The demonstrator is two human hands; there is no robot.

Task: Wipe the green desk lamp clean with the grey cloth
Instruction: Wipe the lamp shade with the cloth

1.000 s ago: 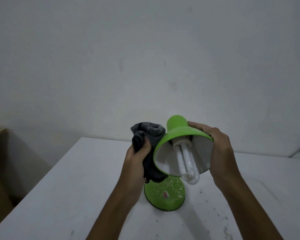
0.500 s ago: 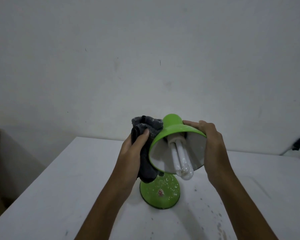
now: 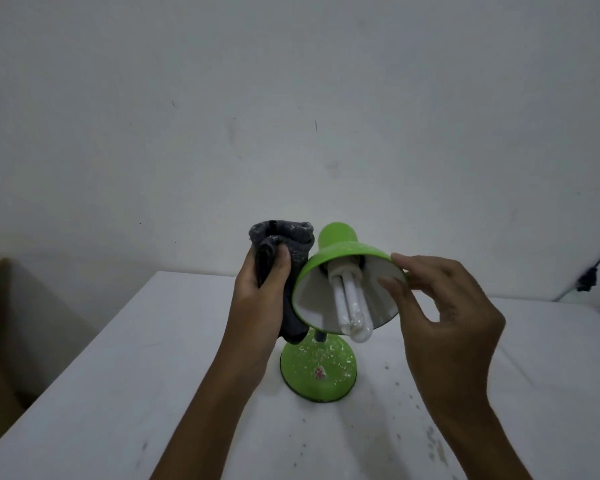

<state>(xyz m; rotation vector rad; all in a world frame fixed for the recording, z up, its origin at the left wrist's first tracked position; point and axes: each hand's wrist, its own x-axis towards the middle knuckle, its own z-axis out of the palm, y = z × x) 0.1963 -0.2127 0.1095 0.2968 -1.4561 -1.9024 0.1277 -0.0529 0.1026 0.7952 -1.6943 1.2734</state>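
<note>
A: Status of the wipe? Where is the green desk lamp [image 3: 329, 306]?

B: Centre of the frame, slightly low, standing on the white table [image 3: 118, 393]. Shade [image 3: 343, 258] tipped toward the camera, so the white inside and the bulb [image 3: 352, 306] show.

A: Hands?

B: Left hand [image 3: 260, 289], left of centre: grip closed round the bunched grey cloth [image 3: 284, 244], thumb across it. The cloth lies against the shade's left outer side; a tail hangs down toward the base [image 3: 317, 372]. Right hand [image 3: 447, 306], right of centre: grip loose and holding nothing. Its fingertips [image 3: 399, 261] sit at the shade's right rim, the thumb tip just inside. I cannot tell whether they touch.

A: Progress?

B: Partial, in my judgement. The shade's green outside looks clean where visible. The base is heavily flecked with white specks, with a reddish mark near its middle: not wiped. The bulb's lower end looks dusty. The stem is mostly hidden.

A: Remaining?

B: Base certainly; probably stem and shade interior. Specks also lie on the table at lower right, outside the task.
</note>
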